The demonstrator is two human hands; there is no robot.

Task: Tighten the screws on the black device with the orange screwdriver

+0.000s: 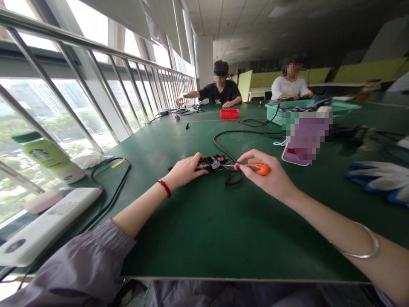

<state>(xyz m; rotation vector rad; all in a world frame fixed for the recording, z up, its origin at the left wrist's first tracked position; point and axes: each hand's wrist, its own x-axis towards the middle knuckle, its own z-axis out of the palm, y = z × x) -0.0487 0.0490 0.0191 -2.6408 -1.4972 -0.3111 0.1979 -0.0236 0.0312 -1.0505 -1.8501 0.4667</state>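
Note:
A small black electronic part point(213, 163) with red and metal bits lies on the green table point(198, 230), and a black cable point(227, 150) runs from it. My left hand point(184, 171) presses down on the part's left end, fingers closed over it. My right hand point(269, 176) grips an orange-handled screwdriver point(255, 168). Its thin shaft points left and its tip rests on the part.
A white power strip point(47, 224), a bottle point(51, 158) and a black cord point(110, 187) sit at the left edge by the railing. Blue-white gloves point(380, 178) lie right, a phone point(295, 154) behind. A red tray point(229, 113), green basket point(275, 111) and two seated people are farther back.

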